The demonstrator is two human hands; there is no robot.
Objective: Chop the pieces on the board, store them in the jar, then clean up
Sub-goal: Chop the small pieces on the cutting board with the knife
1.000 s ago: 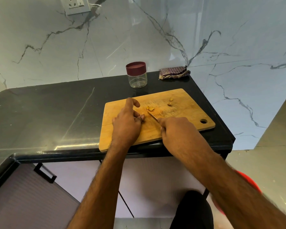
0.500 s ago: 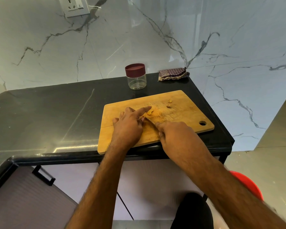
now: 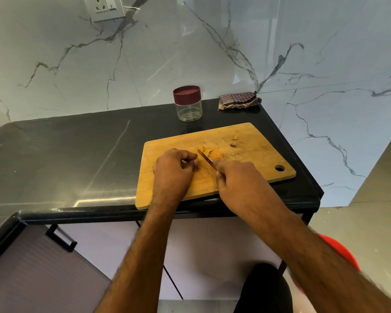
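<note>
A wooden cutting board [image 3: 246,177] lies on the black counter. Small yellow-brown pieces [image 3: 207,151] sit near its middle, and two more pieces [image 3: 234,141] lie farther back to the right. My right hand [image 3: 235,177] grips a knife [image 3: 205,157] whose blade points toward the middle pieces. My left hand [image 3: 174,170] rests on the board just left of the blade, fingers curled; whether it holds a piece is hidden. A clear jar [image 3: 188,103] with a maroon lid stands closed behind the board.
A folded checked cloth [image 3: 238,100] lies at the counter's back right by the marble wall. The counter [image 3: 66,154] stretches left of the board. A wall socket [image 3: 104,7] is above. A red object [image 3: 339,251] sits on the floor below right.
My left hand's index finger, stretched toward the pieces half a second ago, has curled back into the hand. The knife blade now shows clearly beside the middle pieces.
</note>
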